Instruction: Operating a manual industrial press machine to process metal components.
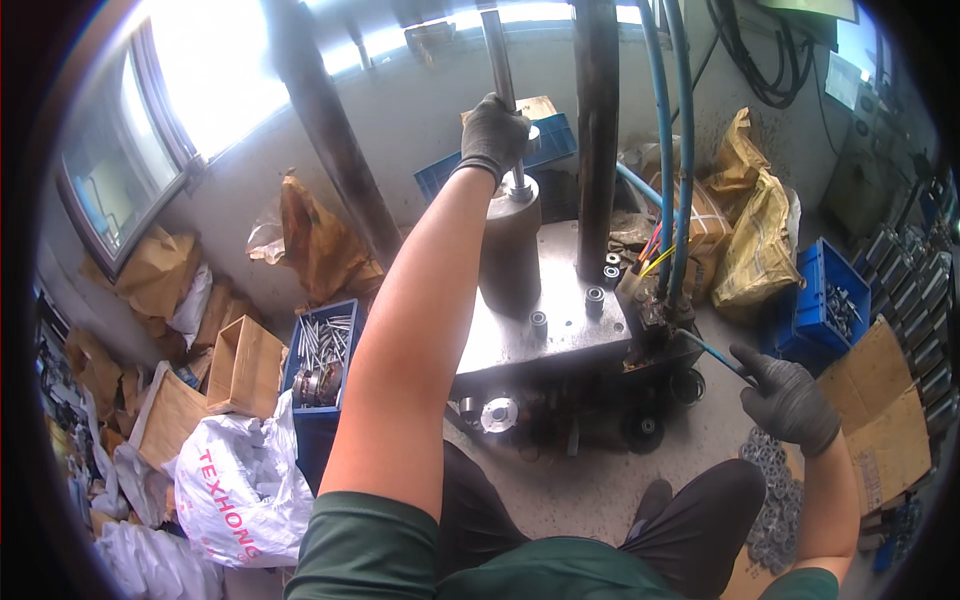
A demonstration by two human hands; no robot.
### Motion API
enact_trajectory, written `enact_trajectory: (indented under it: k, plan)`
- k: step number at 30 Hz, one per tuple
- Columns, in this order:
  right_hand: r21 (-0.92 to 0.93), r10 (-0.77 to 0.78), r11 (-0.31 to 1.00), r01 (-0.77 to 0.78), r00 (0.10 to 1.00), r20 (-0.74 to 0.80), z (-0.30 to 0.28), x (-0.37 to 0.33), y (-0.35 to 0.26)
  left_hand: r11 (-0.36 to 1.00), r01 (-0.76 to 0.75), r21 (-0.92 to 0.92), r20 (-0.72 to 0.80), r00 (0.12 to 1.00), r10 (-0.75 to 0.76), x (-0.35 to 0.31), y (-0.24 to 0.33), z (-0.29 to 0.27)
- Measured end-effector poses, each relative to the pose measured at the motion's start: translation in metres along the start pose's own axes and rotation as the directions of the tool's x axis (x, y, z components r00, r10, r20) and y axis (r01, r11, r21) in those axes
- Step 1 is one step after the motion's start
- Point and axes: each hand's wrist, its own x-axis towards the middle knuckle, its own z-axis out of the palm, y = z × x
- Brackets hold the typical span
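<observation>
My left hand (495,137), in a dark grey glove, is closed around an upright metal shaft (518,182). The shaft stands in the top of a thick steel cylinder (510,262) on the press's metal table (573,262). Above the hand rises a metal rod (496,52); my fingers hide how it meets the shaft. My gloved right hand (792,402) grips the end of a thin blue lever (712,350) that runs to the valve block at the table's right corner. Several small bearings, one (595,300) near the front edge, sit on the table.
Dark columns (597,130) and blue hoses (682,150) flank the work. A blue bin of metal pins (325,345) and a white sack (240,490) lie left. Right are a blue crate (825,305), cardboard (880,410) and piled metal rings (770,500).
</observation>
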Motion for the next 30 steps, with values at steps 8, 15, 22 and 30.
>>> enact_trajectory:
  k: [8,15,22,30]
  plan:
    - [-0.191,-0.156,0.965,0.180,0.979,0.130,0.030,-0.050,0.041,0.999,-0.014,-0.046,-0.014,1.000,0.013,0.007,-0.004,0.007]
    - [-0.095,-0.018,0.995,0.026,0.996,0.091,0.027,-0.036,0.027,0.998,-0.055,-0.010,-0.043,0.998,0.055,-0.001,-0.001,-0.002]
    - [-0.200,0.003,0.979,0.041,0.978,0.211,0.017,-0.040,0.023,0.997,-0.051,-0.051,-0.032,0.998,0.049,-0.004,0.004,-0.001]
    - [-0.168,-0.023,0.985,0.043,0.993,0.118,0.019,-0.037,0.020,0.996,-0.033,-0.082,-0.050,0.998,0.029,-0.003,-0.002,-0.002]
